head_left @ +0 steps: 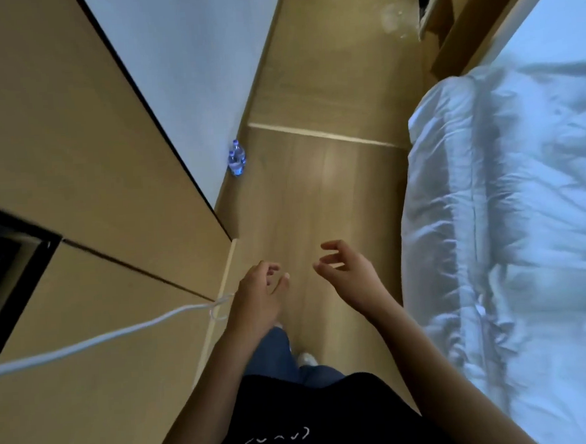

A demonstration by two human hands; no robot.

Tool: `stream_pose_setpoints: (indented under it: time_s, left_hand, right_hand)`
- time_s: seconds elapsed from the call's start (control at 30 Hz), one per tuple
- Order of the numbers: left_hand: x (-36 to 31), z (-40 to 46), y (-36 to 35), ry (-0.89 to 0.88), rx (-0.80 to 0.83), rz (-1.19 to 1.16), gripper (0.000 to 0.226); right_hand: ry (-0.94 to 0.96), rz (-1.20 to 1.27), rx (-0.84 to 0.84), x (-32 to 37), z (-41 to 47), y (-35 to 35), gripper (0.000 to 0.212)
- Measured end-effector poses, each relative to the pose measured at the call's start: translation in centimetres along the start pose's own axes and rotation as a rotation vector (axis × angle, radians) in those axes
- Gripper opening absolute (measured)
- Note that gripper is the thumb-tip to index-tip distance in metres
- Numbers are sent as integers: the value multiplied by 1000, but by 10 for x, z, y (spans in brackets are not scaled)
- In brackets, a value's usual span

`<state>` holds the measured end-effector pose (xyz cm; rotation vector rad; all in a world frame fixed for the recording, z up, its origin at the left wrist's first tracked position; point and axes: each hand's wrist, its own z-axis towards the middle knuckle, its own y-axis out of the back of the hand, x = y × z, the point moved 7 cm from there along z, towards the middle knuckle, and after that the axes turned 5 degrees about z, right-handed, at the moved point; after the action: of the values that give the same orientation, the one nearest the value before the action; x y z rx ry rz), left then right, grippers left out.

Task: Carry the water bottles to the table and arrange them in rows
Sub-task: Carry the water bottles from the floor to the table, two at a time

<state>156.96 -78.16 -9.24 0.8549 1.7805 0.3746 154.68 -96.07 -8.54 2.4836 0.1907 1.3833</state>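
Two water bottles (237, 160) upright on floor (317, 193) against white wall (185, 56), well ahead of both hands. Step in hand, judged: approach for pickup. Next: closing in, stooping, gripping. Left hand (259, 297) and right hand (348, 273) forward, fingers loosely curled, empty. Bed (510, 208) at right.

A narrow strip of light wood-look floor (320, 185) runs between wood-panelled cabinetry (74, 149) on the left and a bed (510, 208) on the right. The bed carries a rumpled white duvet. Beyond the panelling stands a plain white wall (185, 56). A pale threshold strip (324, 134) crosses the floor. A wooden shelf unit (443, 13) sits at the far end. A white cable (96, 340) stretches across the cabinet front. The light is dim and bluish.
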Motion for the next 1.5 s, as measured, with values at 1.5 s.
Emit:
stream_pose_setpoints:
  time_s: [1.5]
  left_hand:
    - [-220,701,148,442,-473,-317,20]
  right_hand:
    - [103,-280,420,391,761,131,34]
